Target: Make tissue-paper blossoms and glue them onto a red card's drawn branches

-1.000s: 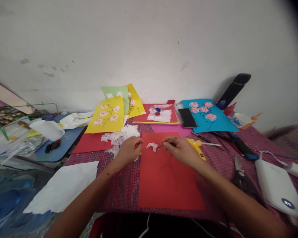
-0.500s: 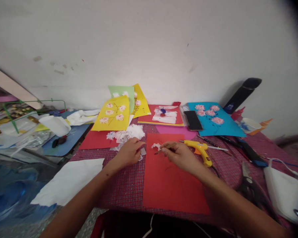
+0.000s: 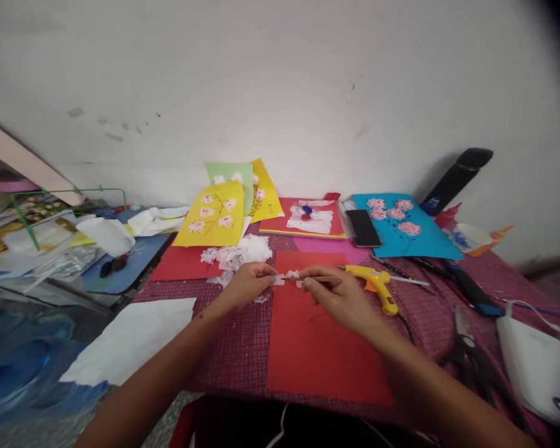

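Note:
Between its fingertips my left hand (image 3: 251, 283) pinches a small white paper piece (image 3: 279, 280) at the left edge of the red sheet (image 3: 324, 348). My right hand (image 3: 338, 295) is closed round a thin wooden paintbrush (image 3: 318, 279), which lies nearly level. Its tip touches or almost touches the paper piece. Beyond the brush, more white paper scraps (image 3: 293, 274) sit on the red sheet. A crumpled pile of white tissue paper (image 3: 249, 250) lies just past my left hand.
A yellow glue gun (image 3: 376, 286) lies right of my right hand, with scissors (image 3: 471, 348) nearer me. Flower cards, one yellow (image 3: 210, 214) and one blue (image 3: 404, 224), stand or lie at the back. A phone (image 3: 364, 227) rests between them. A white sheet (image 3: 130, 339) is at left.
My left hand has come from the tissue pile to the red sheet with a paper piece. The brush in my right hand has levelled out and its tip has swung up and left.

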A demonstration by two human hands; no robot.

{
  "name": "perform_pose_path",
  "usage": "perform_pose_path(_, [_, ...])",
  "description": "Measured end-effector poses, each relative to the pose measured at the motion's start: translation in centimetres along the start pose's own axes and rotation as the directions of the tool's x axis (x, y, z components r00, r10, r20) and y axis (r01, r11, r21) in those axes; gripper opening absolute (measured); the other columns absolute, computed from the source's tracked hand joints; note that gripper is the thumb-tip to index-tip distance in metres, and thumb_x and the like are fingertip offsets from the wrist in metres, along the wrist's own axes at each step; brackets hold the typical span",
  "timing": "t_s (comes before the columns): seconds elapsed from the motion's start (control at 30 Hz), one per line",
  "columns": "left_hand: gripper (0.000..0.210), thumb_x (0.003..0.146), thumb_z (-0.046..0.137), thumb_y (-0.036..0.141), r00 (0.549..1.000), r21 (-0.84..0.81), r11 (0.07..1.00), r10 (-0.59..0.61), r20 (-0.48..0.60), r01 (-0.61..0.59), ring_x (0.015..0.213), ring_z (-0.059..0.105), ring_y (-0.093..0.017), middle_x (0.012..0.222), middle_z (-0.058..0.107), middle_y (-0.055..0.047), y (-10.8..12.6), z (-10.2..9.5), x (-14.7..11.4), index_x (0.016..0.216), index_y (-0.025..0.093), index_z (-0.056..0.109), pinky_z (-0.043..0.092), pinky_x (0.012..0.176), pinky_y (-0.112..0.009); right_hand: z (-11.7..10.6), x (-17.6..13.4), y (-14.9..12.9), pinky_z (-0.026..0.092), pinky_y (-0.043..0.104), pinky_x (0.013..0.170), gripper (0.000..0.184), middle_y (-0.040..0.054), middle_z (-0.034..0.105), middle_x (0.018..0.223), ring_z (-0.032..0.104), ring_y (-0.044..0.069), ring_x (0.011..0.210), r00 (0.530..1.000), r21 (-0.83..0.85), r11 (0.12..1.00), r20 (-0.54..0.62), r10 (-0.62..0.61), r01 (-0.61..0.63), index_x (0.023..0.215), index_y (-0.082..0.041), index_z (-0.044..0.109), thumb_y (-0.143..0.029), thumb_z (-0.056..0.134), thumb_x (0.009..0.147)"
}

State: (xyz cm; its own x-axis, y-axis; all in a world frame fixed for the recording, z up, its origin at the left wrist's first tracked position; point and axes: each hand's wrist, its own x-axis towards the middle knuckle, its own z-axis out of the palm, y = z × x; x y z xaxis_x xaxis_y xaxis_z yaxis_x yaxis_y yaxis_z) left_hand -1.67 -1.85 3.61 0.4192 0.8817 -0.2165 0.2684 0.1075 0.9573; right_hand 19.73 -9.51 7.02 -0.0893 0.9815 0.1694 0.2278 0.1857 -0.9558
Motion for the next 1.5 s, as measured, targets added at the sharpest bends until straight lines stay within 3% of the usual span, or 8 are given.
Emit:
perform_pose_path(0.4, [0.023,0.076,0.055,0.016,0.999,0.007,1.0,0.004,0.033,-0.004,0.058,0.062,-0.01,0.074,0.068,-0.001,0.7,0.6,-0.6,0.096,0.015,0.067,0.047,0.058,-0.022,0.1,0.0,0.4,0.046,0.023,0.054,0.02,0.0038,0.071,0.085,0.059,0.013,0.061,0.999,-0.107,0.994,0.033,-0.013,0.016,0.094,-0.02,0.071,-0.027,0.054,0.088])
perform_pose_path(0.6, [0.033,0.076,0.061,0.016,0.966,0.044,0.973,0.219,0.141,-0.227,0.073,0.065,-0.013,0.082,0.07,-0.001,0.3,0.9,-0.9,0.109,0.016,0.064,0.05,0.068,-0.024,-0.3,0.8,0.1,0.042,0.022,0.045,0.028,0.0052,0.07,0.08,0.053,0.009,0.048,0.999,-0.015,0.999,-0.023,0.034,-0.035,0.069,-0.017,0.068,-0.034,0.056,0.088])
perform_pose_path(0.73, [0.032,0.084,0.06,0.025,0.952,0.261,0.915,0.291,0.097,-0.306,0.07,0.064,-0.012,0.085,0.072,-0.001,0.1,0.9,-1.0,0.115,0.019,0.063,0.047,0.062,-0.022,-0.7,1.3,0.0,0.041,0.021,0.041,0.035,0.0045,0.067,0.07,0.054,0.009,0.044,0.996,0.016,0.996,-0.025,0.082,-0.082,0.067,-0.015,0.068,-0.041,0.058,0.088])
perform_pose_path(0.9, [0.029,0.088,0.059,0.027,0.889,0.438,0.782,0.446,0.107,-0.444,0.088,0.069,-0.017,0.102,0.074,-0.003,0.9,0.8,-1.1,0.116,0.023,0.063,0.052,0.079,-0.027,-0.5,1.8,0.0,0.046,0.023,0.044,0.037,0.0057,0.07,0.071,0.058,0.011,0.046,0.991,0.048,0.99,-0.007,0.131,-0.131,0.073,-0.015,0.067,-0.049,0.06,0.087])
perform_pose_path(1.07, [0.026,0.09,0.057,0.024,0.842,0.492,0.703,0.523,0.13,-0.513,0.094,0.069,-0.017,0.108,0.073,-0.003,1.4,0.7,-1.0,0.116,0.023,0.061,0.052,0.081,-0.027,-0.2,3.2,-0.4,0.042,0.022,0.045,0.037,0.0006,0.062,0.057,0.054,0.01,0.046,0.998,-0.036,0.998,-0.04,0.046,-0.048,0.069,-0.017,0.062,-0.047,0.054,0.09])
perform_pose_path(1.27, [0.03,0.092,0.053,0.026,0.857,0.469,0.725,0.486,0.171,-0.505,0.083,0.068,-0.015,0.095,0.074,-0.002,1.2,0.6,-0.7,0.122,0.022,0.052,0.049,0.073,-0.026,-1.1,4.2,-2.2,0.043,0.022,0.047,0.017,0.0032,0.07,0.091,0.056,0.008,0.052,0.987,0.099,0.995,0.157,0.016,-0.032,0.082,-0.019,0.061,-0.036,0.061,0.082])
perform_pose_path(1.37, [0.03,0.093,0.049,0.023,0.844,0.486,0.695,0.492,0.214,-0.529,0.085,0.067,-0.016,0.093,0.072,-0.003,1.1,0.7,-0.3,0.123,0.021,0.052,0.048,0.074,-0.026,-1.2,4.3,-2.1,0.043,0.023,0.049,0.017,0.0026,0.069,0.08,0.058,0.01,0.053,0.983,0.011,1.0,0.182,0.023,-0.026,0.079,-0.019,0.059,-0.035,0.06,0.084])
perform_pose_path(1.5, [0.022,0.092,0.047,0.018,0.838,0.575,0.621,0.48,0.259,-0.533,0.085,0.064,-0.017,0.094,0.069,-0.002,0.8,1.1,0.8,0.112,0.021,0.056,0.046,0.075,-0.027,-0.8,4.8,-0.4,0.04,0.023,0.051,0.02,0.0008,0.066,0.063,0.06,0.014,0.056,0.996,-0.293,0.955,0.092,-0.013,0.039,0.078,-0.019,0.059,-0.036,0.055,0.089])
